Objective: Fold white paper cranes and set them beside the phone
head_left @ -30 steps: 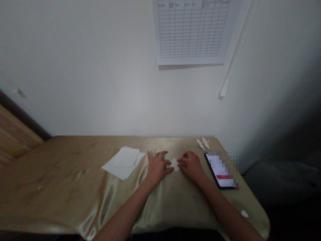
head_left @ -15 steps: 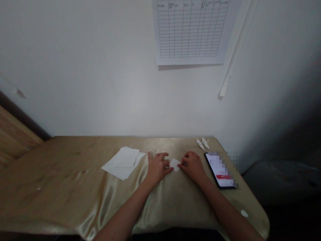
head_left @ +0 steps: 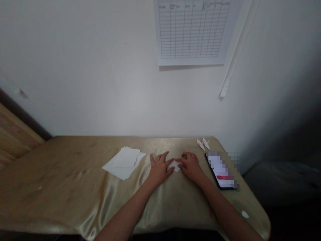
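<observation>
Both hands flat on tabletop (head_left: 75, 187), pressing small folded white paper (head_left: 175, 165) between them. Left hand (head_left: 159, 167) fingers spread, grip released, thumb on paper's near edge. Right hand (head_left: 191, 164) fingertips pin paper's right side, no closed grasp. Paper stack (head_left: 124, 162) lies left, phone (head_left: 221, 170) right, folded paper cranes (head_left: 203, 143) near wall.

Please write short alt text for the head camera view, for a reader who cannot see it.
Two bare hands, left hand and right hand, press a small folded white paper flat on a tan table. Loose paper sheets lie left, a phone right.
</observation>
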Demonstrator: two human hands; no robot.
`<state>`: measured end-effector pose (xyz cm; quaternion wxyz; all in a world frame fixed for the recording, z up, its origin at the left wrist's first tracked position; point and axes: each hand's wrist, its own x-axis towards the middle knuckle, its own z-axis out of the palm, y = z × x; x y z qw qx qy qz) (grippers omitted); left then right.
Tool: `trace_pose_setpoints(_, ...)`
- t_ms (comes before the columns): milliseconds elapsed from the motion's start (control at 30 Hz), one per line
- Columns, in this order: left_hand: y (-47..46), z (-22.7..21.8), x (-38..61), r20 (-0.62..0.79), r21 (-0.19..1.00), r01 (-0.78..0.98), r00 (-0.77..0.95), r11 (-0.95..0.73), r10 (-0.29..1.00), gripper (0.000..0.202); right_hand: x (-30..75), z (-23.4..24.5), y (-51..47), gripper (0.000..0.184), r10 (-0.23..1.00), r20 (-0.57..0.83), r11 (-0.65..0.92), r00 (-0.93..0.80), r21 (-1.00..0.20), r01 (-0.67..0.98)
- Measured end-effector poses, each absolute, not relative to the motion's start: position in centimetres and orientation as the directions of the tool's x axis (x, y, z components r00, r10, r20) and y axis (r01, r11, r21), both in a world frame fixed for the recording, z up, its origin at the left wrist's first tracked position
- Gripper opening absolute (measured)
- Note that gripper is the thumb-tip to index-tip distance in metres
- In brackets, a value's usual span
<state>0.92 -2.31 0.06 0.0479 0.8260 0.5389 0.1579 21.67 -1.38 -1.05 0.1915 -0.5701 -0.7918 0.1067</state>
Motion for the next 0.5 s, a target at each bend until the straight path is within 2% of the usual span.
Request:
trace_pose_setpoints(233,-2.37,0.58,0.98,0.271,0.229,0.875,0.363,-0.426,0.892,0.030,21.77,-0.88,-1.33,0.028,0.944,0.208,0.321,-0.255,-0.402,0.858)
trace_pose_setpoints(400,-2.39,0.68,0.76,0.289,0.274,0.850,0.373,-0.450,0.881,0.012,21.90,-0.70,-1.22,0.012,0.948,0.243,0.292,-0.205,-0.413,0.862)
trace_pose_setpoints(500,-2.19,0.52,0.61,0.273,0.317,0.842,0.359,-0.436,0.892,0.009,21.91,-0.53,-1.21,0.012,0.951,0.247,0.274,-0.184,-0.407,0.871)
